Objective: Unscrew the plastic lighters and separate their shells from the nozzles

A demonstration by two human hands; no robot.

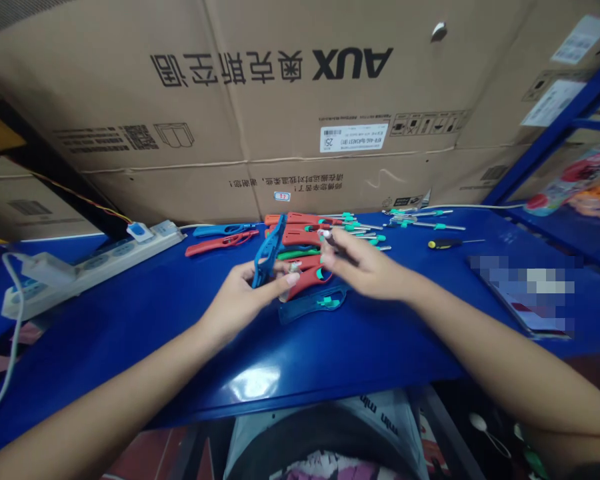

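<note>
The left hand [243,290] is gripping a tilted blue handle [269,255].
The right hand [367,267] is curling nearby, its grip impossible to tell; red handles [300,238] are showing between and beyond both.

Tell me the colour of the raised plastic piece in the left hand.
The raised plastic piece is blue; see the head view.

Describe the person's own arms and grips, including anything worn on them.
The left forearm and right forearm are bare and taper toward the wrists, with no watch or bracelet showing. The left grip and right grip are ungloved hands; no rings or markings can be made out. Whether sleeves begin higher up cannot be told.
</note>
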